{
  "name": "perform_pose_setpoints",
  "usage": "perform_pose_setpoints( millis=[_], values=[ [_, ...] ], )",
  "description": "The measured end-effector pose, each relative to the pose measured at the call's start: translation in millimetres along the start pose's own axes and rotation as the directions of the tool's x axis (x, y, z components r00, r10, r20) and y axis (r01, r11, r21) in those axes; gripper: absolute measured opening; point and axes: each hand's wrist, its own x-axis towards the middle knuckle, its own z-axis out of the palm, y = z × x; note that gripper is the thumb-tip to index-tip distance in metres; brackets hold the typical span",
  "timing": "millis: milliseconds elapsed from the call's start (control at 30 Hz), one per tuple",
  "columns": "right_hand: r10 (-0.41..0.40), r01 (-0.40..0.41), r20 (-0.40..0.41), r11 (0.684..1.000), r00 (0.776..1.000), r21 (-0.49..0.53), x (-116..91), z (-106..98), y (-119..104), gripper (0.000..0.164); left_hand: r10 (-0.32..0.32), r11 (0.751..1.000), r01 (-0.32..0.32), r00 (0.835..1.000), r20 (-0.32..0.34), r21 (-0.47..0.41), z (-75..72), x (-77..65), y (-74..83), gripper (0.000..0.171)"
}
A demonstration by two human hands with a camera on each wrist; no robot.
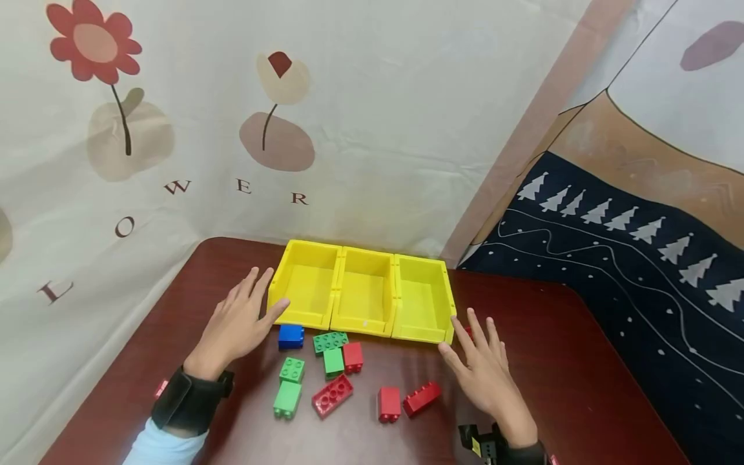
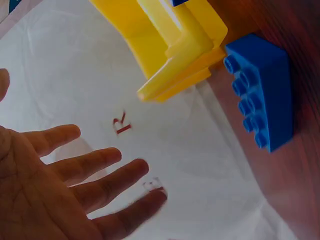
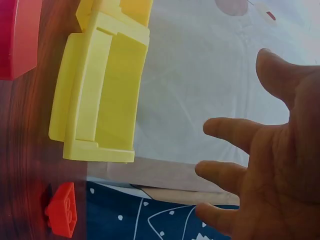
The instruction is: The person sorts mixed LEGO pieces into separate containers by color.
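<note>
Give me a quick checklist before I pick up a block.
1. Left hand free: ok, holds nothing.
2. Right hand free: ok, holds nothing.
3. Yellow tray uncovered: ok, all three compartments are open.
4. Blue block not touching the tray: cannot tell, it lies close to the front edge.
5. Colours grouped apart: not ok, a red block sits right beside a green block.

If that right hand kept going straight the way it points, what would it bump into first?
Probably the tray, whose right end lies close by the right hand and partly in its line. The hand's height is unclear, so it might pass over.
</note>
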Motion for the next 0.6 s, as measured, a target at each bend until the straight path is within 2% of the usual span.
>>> perform_pose_setpoints(
  millis=[167, 400, 600],
  values=[
    [-0.009, 0.009, 0.055, 1.000, 0.998, 0.000, -1, -2, -2, 0.078, 0.018, 0.999, -0.018, 1.000, 0.002, -0.052, 9.5, 23.9, -7.7, 0.082],
    [-0.048, 0.046, 0.116, 0.999, 0.992, 0.019, -2, 7, -9, 0.061, -0.020, 0.998, 0.021, 1.000, 0.019, -0.061, 25.1, 49.9, -20.3, 0.083],
    [-0.093, 0.086, 0.250, 0.996, 0.964, 0.040, -2, 12, -12, 0.051, -0.040, 0.997, 0.045, 0.997, 0.073, -0.066, 35.3, 65.5, -20.2, 0.076]
  ],
)
